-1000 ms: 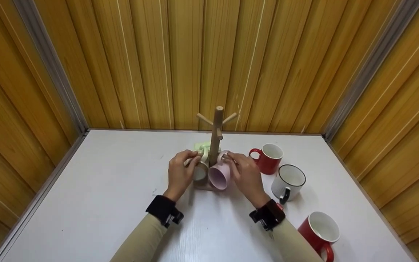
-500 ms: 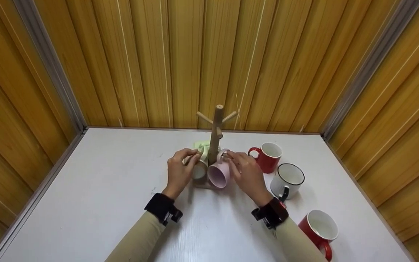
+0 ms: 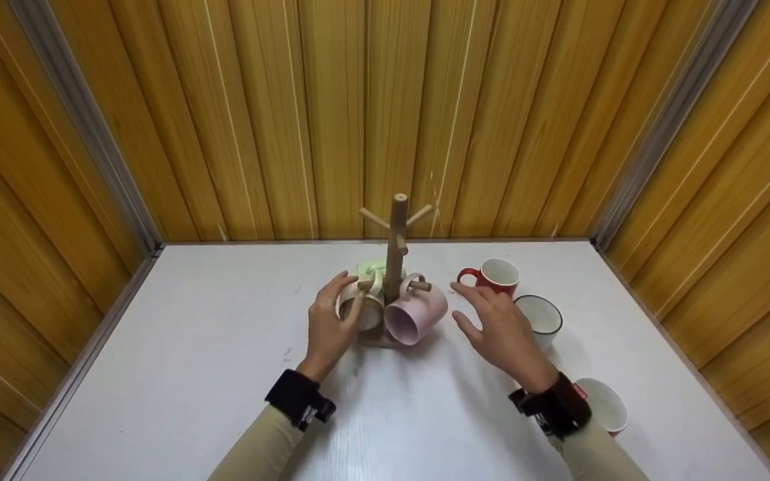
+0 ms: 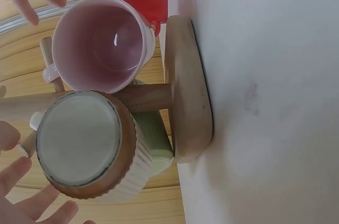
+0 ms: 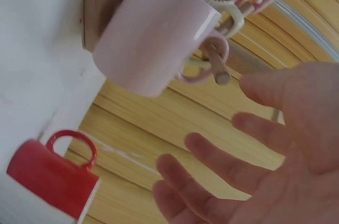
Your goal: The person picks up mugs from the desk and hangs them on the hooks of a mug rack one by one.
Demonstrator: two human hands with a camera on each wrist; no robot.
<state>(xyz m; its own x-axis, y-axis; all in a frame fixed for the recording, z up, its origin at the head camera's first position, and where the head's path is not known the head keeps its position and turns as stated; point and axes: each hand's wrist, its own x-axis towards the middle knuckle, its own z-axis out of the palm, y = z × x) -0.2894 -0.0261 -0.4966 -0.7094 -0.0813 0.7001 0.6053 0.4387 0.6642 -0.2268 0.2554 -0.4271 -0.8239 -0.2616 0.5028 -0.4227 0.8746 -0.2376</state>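
A wooden mug tree (image 3: 395,254) stands on the table. A pink mug (image 3: 417,314) hangs by its handle on the lower right peg (image 5: 217,65), mouth toward me. On the lower left peg hangs a ribbed white mug with a brown band (image 4: 87,139); its pale base faces the left wrist view. Behind the post is a light green mug (image 4: 154,139), mostly hidden. My left hand (image 3: 331,324) has its thumb and fingers spread beside the ribbed mug, around the peg's tip. My right hand (image 3: 502,331), fingers apart and holding nothing, hovers right of the pink mug.
Three mugs stand along the right side: a red one (image 5: 50,176) at the back, a white one with a black rim (image 3: 540,314), and another red one (image 3: 600,404) partly behind the right wrist. Bare upper pegs (image 3: 420,214) stick out from the post. Wood-patterned walls (image 3: 331,120) enclose the table.
My right hand has let go of the pink mug's handle and moved right, leaving the mug hanging. My left thumb and fingers have parted at the ribbed mug's handle.
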